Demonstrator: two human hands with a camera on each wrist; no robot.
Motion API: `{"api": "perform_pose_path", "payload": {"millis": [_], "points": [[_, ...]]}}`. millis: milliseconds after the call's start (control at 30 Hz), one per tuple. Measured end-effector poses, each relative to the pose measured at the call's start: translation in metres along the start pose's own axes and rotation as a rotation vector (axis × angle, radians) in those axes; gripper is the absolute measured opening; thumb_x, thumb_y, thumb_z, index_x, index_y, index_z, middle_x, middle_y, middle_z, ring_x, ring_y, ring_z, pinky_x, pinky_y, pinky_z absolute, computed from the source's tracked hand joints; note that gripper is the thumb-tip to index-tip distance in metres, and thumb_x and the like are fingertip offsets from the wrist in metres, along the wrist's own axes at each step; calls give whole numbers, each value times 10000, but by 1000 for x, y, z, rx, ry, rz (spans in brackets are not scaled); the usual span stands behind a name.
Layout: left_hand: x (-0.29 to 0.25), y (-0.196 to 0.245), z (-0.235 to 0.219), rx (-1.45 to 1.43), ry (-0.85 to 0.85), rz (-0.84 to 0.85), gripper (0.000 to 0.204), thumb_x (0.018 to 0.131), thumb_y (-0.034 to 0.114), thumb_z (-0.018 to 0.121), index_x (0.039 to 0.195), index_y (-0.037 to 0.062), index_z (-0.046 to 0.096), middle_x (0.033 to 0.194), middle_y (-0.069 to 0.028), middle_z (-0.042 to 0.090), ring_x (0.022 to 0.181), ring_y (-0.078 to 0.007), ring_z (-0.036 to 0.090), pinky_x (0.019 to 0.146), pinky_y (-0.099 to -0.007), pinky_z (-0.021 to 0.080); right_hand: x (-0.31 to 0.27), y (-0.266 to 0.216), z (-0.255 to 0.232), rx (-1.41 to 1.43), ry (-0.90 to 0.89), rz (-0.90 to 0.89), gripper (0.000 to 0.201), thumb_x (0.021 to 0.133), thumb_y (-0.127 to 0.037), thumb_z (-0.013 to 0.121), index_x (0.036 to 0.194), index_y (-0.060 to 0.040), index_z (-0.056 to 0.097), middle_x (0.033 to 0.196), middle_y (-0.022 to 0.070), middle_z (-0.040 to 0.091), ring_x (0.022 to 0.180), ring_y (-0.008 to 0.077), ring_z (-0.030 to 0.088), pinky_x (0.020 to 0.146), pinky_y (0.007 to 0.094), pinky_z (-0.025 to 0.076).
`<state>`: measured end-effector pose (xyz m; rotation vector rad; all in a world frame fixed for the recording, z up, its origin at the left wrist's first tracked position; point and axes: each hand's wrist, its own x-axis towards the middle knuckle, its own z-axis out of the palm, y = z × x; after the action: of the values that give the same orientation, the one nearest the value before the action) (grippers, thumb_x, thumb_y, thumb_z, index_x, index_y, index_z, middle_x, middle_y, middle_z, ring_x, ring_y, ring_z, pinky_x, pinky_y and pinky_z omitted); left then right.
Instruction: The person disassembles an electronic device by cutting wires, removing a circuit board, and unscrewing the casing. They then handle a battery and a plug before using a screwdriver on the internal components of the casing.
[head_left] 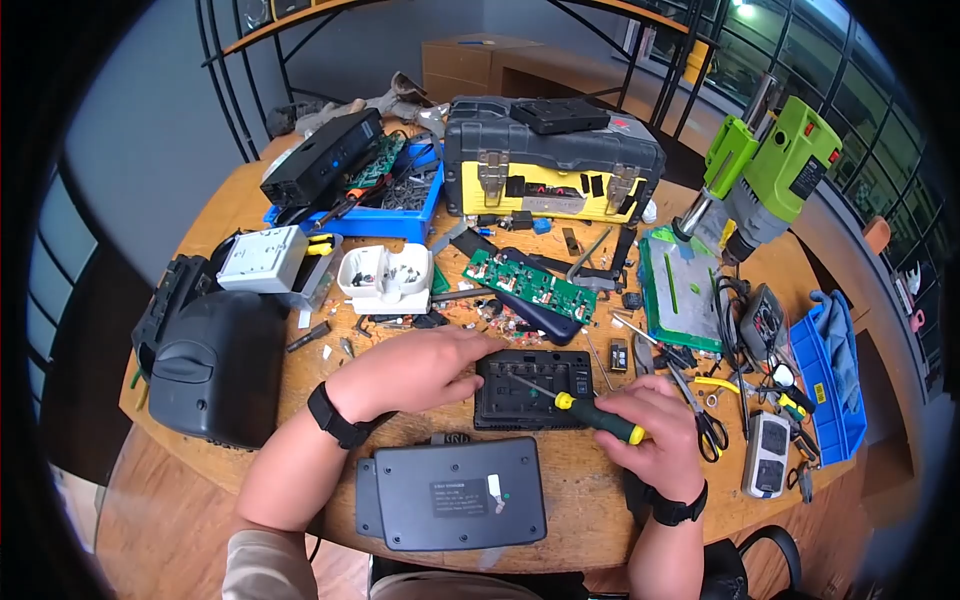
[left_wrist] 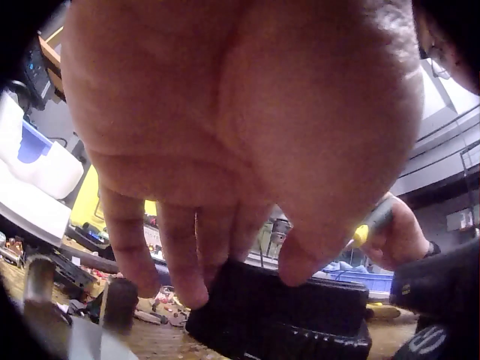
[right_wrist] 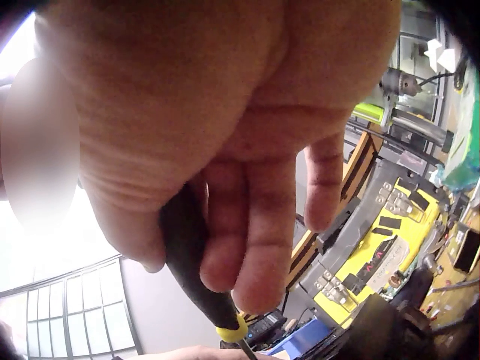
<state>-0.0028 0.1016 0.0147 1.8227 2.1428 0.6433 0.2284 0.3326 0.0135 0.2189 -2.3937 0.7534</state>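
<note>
A black plastic housing [head_left: 534, 392] lies on the wooden table in front of the person. The right hand [head_left: 652, 428] grips a dark green and yellow screwdriver [head_left: 600, 415], its shaft reaching over the housing's inside; in the right wrist view the handle [right_wrist: 191, 247] sits between thumb and fingers. At the housing's left edge is the left hand [head_left: 425, 368], fingers extended; in the left wrist view its fingers hang beside the black housing [left_wrist: 292, 315]. Nearer the body lies a dark grey labelled panel [head_left: 460, 495].
Green circuit board [head_left: 530, 283] and loose bits lie behind the housing. Scissors [head_left: 708, 430] and a white-grey device [head_left: 767, 455] are at right. A black case [head_left: 225, 370] stands left; a toolbox [head_left: 555, 160], blue bin [head_left: 400, 222] and green drill stand [head_left: 790, 160] stand farther back.
</note>
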Motion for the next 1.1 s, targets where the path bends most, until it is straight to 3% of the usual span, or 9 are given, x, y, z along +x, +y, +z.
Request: {"api": "perform_pose_path", "payload": {"millis": [367,567,833,1100], "points": [[-2,-6,-3,-33,-5,36,548,875,202,775,1368,20,618,1110,-163,670,1092,-354,650,936,-438,540,2,-4,-7,-77,-67,-7,378,715,-124,913,1060,-64,769,817,80,726,759,264,679,801,379,518],[-3,-11,1,-39,-2,69,570,864,226,796,1367,19,625,1085,-157,663,1078,-347,639,924,-429,534,-3,-3,-4,-108,-76,121,357,718,-132,916,1015,-44,740,850,88,749,791,282,699,764,389,523],[-2,-11,0,-34,15,80,578,849,244,813,1360,36,643,1068,-145,663,1030,-350,655,879,-426,548,-1,-16,1,-104,-204,410,395,766,-152,875,1127,-90,730,835,85,729,767,308,681,744,391,521],[-2,-11,0,-32,10,81,574,861,266,807,1366,45,650,1047,-144,659,1000,-347,662,850,-426,555,4,-12,1,-133,-218,149,366,785,-119,840,1137,-73,751,749,82,669,693,278,643,689,382,459]]}}
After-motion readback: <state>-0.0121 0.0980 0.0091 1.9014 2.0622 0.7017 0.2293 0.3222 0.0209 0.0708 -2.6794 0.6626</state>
